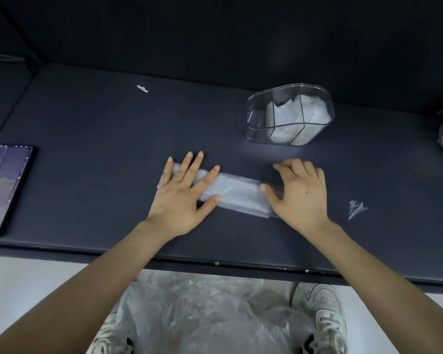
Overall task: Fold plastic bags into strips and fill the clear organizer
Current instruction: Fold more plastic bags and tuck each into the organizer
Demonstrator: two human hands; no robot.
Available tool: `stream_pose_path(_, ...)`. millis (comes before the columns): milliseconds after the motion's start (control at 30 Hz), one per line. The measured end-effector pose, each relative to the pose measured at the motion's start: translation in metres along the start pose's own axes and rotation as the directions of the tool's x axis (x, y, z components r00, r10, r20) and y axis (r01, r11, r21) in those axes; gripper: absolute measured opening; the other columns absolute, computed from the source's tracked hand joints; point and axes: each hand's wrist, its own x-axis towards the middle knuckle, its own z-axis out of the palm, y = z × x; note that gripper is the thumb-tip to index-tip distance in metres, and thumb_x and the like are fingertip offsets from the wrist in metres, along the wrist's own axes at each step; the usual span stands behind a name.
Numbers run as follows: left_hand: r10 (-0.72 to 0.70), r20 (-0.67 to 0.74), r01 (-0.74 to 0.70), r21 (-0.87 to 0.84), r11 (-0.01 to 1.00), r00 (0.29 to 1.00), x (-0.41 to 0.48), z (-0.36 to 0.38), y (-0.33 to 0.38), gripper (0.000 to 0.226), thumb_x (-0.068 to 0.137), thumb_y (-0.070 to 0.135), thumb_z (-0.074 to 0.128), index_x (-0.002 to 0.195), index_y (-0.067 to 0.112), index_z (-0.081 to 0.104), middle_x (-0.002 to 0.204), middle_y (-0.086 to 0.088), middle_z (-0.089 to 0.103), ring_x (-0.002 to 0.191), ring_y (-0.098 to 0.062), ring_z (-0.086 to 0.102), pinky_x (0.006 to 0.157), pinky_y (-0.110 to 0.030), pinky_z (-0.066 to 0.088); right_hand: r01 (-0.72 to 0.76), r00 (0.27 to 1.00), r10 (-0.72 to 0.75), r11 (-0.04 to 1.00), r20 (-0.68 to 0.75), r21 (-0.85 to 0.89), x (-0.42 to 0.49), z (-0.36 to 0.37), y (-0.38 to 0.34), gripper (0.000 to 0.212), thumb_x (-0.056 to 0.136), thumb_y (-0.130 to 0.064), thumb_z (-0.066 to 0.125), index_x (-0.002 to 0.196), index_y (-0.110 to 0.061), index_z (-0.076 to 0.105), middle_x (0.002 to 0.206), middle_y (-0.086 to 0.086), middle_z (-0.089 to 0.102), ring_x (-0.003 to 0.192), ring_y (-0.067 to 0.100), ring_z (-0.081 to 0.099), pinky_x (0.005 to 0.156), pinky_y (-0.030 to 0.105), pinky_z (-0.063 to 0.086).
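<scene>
Translucent strip [238, 192] runs 9 to 3 o'clock under your hands: left hand [182, 200] spread flat, right hand [301, 192] pressing flat. Clear organizer [256, 129] sits at 1 o'clock.

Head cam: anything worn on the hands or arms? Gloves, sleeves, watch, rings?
Nothing worn. The left hand and right hand are bare: no gloves, no rings. The left forearm and right forearm are bare to the frame edge, with no sleeve, watch or band in view. Fingernails look short, without visible polish.
</scene>
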Motion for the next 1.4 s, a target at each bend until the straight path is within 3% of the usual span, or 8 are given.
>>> stream_pose_path(100, 0.090, -0.023, -0.090, -0.010, 0.996, 0.996, 0.007, -0.009, -0.011, 0.065, 0.094, 0.063, 0.016, 0.151, 0.032, 0.018, 0.161, -0.010, 0.010, 0.149, -0.024, 0.001, 0.119, -0.047, -0.008, -0.036, 0.982, 0.027, 0.998, 0.186, 0.045, 0.013, -0.005, -0.004, 0.033, 0.079, -0.044, 0.071, 0.096, -0.015, 0.072, 0.102, 0.002, 0.059, 0.097, 0.026, 0.053, 0.086, 0.034, 0.033)
stream_pose_path(267, 0.156, -0.351, -0.230, -0.182, 0.956, 0.923, -0.001, -0.015, 0.023, 0.039, 0.085, 0.036, 0.058, 0.113, 0.013, 0.071, 0.128, -0.011, 0.061, 0.118, -0.032, 0.056, 0.108, -0.041, 0.035, -0.023, 0.971, -0.010, 0.991, 0.240, 0.133, 0.004, -0.006, -0.007, 0.025, 0.089, -0.037, 0.064, 0.084, -0.014, 0.073, 0.099, 0.001, 0.056, 0.095, 0.022, 0.051, 0.084, 0.027, 0.032)
stream_pose_path(533, 0.209, -0.228, -0.266, -0.264, 0.927, 0.951, -0.017, 0.004, 0.052, 0.054, 0.079, 0.049, 0.059, 0.121, 0.014, 0.064, 0.115, -0.001, 0.062, 0.108, -0.020, 0.053, 0.095, -0.033, 0.042, -0.243, 0.822, 0.002, 0.905, 0.570, 0.349, 0.000, -0.024, -0.023, 0.023, 0.098, -0.027, 0.049, 0.082, -0.011, 0.049, 0.075, -0.002, 0.051, 0.070, 0.017, 0.047, 0.057, 0.028, 0.033)
stream_pose_path(700, 0.136, -0.403, -0.253, -0.254, 0.934, 0.905, -0.008, 0.006, 0.055, 0.034, 0.085, 0.030, 0.056, 0.109, 0.012, 0.071, 0.096, -0.003, 0.066, 0.088, -0.023, 0.060, 0.076, -0.036, 0.050, -0.685, 0.581, 0.018, 0.550, 0.814, 0.477, 0.013, -0.040, -0.021, 0.025, 0.095, -0.031, 0.058, 0.082, -0.012, 0.065, 0.076, 0.003, 0.065, 0.069, 0.013, 0.058, 0.065, 0.024, 0.046)
stream_pose_path(833, -0.164, -0.383, -0.089, -0.561, 0.823, 0.909, -0.004, -0.006, 0.058, 0.028, 0.093, 0.032, 0.050, 0.077, 0.018, 0.068, 0.064, 0.013, 0.058, 0.061, -0.004, 0.050, 0.060, -0.018, 0.042, -0.806, 0.590, -0.013, -0.069, 0.807, 0.588, 0.017, -0.042, -0.011, 0.021, 0.100, -0.012, 0.047, 0.108, 0.000, 0.063, 0.096, 0.015, 0.068, 0.066, 0.018, 0.065, 0.049, 0.021, 0.051)
stream_pose_path(1000, -0.326, -0.168, 0.065, -0.801, 0.595, 0.930, -0.004, -0.014, 0.057, 0.041, 0.092, 0.047, 0.047, 0.058, 0.024, 0.042, 0.053, 0.008, 0.043, 0.049, -0.008, 0.040, 0.049, -0.022, 0.032, -0.578, 0.794, -0.042, 0.253, 0.606, 0.776, 0.010, -0.027, -0.025, 0.038, 0.087, -0.012, 0.067, 0.124, -0.016, 0.062, 0.117, -0.001, 0.068, 0.099, 0.011, 0.064, 0.074, 0.020, 0.052)
stream_pose_path(1267, -0.156, 0.026, 0.074, -0.948, 0.308, 0.987, -0.021, -0.028, 0.044, 0.014, 0.084, 0.046, 0.068, 0.075, 0.037, 0.063, 0.069, 0.011, 0.059, 0.066, -0.002, 0.052, 0.067, -0.019, 0.042, -0.499, 0.862, -0.034, 0.118, 0.506, 0.858, 0.004, -0.024, -0.042, 0.009, 0.091, -0.012, 0.062, 0.093, -0.009, 0.069, 0.078, -0.008, 0.072, 0.070, -0.004, 0.063, 0.063, 0.007, 0.044)
stream_pose_path(1400, -0.216, 0.082, 0.104, -0.991, 0.089, 0.973, -0.022, -0.040, 0.033, 0.058, 0.071, 0.051, 0.065, 0.109, 0.008, 0.065, 0.094, -0.007, 0.070, 0.091, -0.012, 0.065, 0.084, -0.025, 0.051, -0.532, 0.821, -0.095, 0.233, 0.564, 0.814, 0.001, -0.022, -0.039, 0.010, 0.084, -0.013, 0.070, 0.091, -0.006, 0.070, 0.084, 0.003, 0.074, 0.076, 0.009, 0.067, 0.072, 0.017, 0.052)
